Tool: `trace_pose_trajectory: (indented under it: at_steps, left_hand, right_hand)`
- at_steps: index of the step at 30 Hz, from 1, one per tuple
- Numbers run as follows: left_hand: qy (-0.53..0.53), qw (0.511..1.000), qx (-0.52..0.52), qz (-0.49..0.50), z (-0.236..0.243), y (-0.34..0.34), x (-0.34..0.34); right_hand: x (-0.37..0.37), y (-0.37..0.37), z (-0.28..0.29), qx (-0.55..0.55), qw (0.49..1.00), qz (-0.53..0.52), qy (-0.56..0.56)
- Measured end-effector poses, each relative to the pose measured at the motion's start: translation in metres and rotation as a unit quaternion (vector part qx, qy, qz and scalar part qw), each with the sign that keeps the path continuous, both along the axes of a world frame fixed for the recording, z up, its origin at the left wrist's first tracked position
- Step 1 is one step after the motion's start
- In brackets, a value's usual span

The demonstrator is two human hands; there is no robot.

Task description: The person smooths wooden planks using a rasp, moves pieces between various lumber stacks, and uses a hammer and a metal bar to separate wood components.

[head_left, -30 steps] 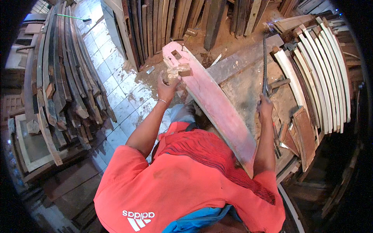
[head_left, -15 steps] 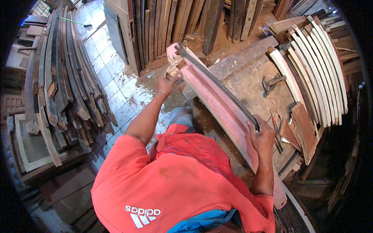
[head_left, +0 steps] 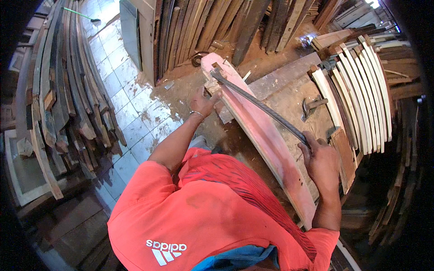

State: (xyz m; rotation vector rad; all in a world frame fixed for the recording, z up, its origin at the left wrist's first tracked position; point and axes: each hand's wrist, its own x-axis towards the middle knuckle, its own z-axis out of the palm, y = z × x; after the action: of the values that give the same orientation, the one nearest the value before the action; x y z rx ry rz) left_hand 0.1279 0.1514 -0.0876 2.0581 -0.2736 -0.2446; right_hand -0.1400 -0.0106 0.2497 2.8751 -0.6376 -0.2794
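Observation:
A long pink-painted timber (head_left: 271, 149) with a groove along it lies slantwise in front of me, running from the far middle to near my right arm. My right hand (head_left: 321, 160) is closed round the near end of a ribbed metal pry bar (head_left: 266, 108). The bar's bent far tip rests by a small rough wooden block (head_left: 211, 86) at the timber's far left edge. My left hand (head_left: 205, 103) is closed on that block, its fingers partly hidden.
A hammer (head_left: 313, 106) lies on the wooden workbench (head_left: 289, 99). Pale wood strips (head_left: 361, 90) are stacked at the right, beside brown offcuts (head_left: 342, 153). Long dark timbers (head_left: 68, 90) fill the left, and upright planks (head_left: 199, 27) stand at the back.
My right hand has swung the bar's near end rightward, away from the timber. The bar's far tip has shifted nearer to the block. My left hand keeps its place at the block.

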Motion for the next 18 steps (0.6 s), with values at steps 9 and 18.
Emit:
trace_pose_trajectory:
  at_steps: [9, 18]
  left_hand:
    - [-0.045, 0.999, -0.014, 0.004, 0.013, 0.003, 0.002]
    - [-0.05, 0.998, -0.031, 0.023, -0.003, 0.002, 0.005]
  right_hand:
    - [-0.014, -0.024, -0.067, 0.044, 0.996, -0.028, -0.066]
    - [0.009, -0.051, -0.077, 0.181, 0.97, -0.004, 0.165]
